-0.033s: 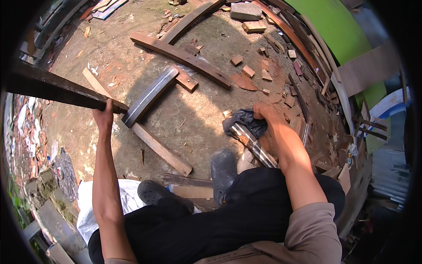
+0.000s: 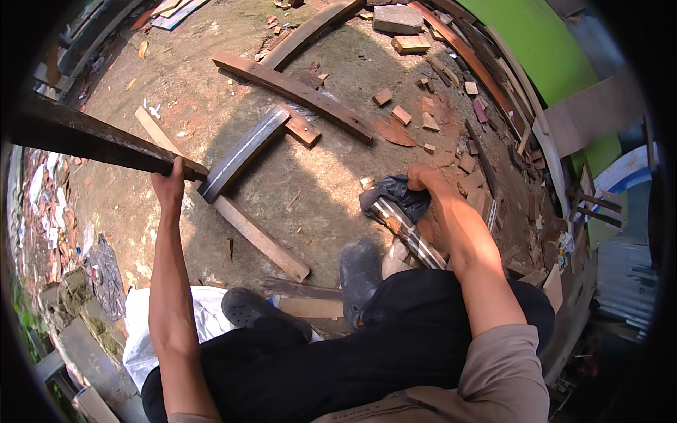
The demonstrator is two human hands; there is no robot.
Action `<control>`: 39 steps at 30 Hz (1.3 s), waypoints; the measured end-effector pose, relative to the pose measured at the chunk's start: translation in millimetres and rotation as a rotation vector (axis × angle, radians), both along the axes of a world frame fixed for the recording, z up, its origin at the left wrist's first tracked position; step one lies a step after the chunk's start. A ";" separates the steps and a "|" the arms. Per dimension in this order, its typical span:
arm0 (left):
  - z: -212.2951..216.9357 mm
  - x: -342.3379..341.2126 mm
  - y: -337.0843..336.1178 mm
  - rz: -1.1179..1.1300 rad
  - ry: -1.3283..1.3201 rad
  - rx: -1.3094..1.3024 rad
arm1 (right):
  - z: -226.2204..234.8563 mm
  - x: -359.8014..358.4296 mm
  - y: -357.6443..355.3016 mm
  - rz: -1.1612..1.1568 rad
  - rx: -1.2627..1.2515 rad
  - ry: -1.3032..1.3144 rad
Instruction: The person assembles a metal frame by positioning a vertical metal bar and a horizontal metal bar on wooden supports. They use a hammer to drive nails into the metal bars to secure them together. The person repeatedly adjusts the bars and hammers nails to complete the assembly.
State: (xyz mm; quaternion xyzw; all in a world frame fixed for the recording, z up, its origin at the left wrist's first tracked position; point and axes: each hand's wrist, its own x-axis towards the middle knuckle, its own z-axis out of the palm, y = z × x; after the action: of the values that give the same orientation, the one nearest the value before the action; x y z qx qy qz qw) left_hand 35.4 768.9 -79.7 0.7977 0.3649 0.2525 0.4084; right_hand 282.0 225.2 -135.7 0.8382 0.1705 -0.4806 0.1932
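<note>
My left hand (image 2: pixel 168 181) is closed around the end part of a long dark wooden beam (image 2: pixel 99 138), which runs up and off to the left. That end lies by a dark board with a white line (image 2: pixel 243 151), and a paler wood strip (image 2: pixel 257 236) passes beneath the board. On the right, my right hand (image 2: pixel 422 177) has its fingers closed on a crumpled black plastic bag (image 2: pixel 399 192). The bag lies over the end of a dark wood piece with white stripes (image 2: pixel 410 233), beside my shoe (image 2: pixel 358 271). My right fingertips are partly hidden.
Ahead, a brown beam (image 2: pixel 296 93) lies across another beam (image 2: pixel 310 34). Several small wood offcuts (image 2: pixel 401 115) and a grey block (image 2: pixel 397 20) are scattered at the right. A white sack (image 2: pixel 141 338) lies by my left leg, and a green panel (image 2: pixel 525 42) stands far right.
</note>
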 end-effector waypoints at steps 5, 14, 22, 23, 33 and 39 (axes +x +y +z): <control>-6.8 3.9 -1.6 -0.037 -0.054 0.005 | 6.0 33.7 24.8 0.362 0.330 0.022; -0.4 -9.9 12.8 0.009 -0.120 0.078 | 55.4 -0.9 208.2 0.270 0.800 -0.054; -15.1 2.7 6.0 0.048 -0.101 0.137 | 80.6 -9.7 221.7 0.250 0.933 -0.330; -15.6 2.9 7.2 0.042 -0.061 0.118 | 84.4 -13.5 217.8 0.211 0.959 -0.327; 9.8 16.0 -13.1 0.000 0.094 0.026 | 39.4 -99.4 168.5 0.600 0.966 -0.295; 2.5 9.1 1.5 -0.015 -0.012 0.081 | 11.2 -108.5 133.1 0.529 0.829 -0.352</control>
State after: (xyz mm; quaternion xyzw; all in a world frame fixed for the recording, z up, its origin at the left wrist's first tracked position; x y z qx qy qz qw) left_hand 44.5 770.4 -77.2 0.8148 0.3458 0.2688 0.3798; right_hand 173.6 358.4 -124.5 0.8407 0.5174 -0.1592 -0.0145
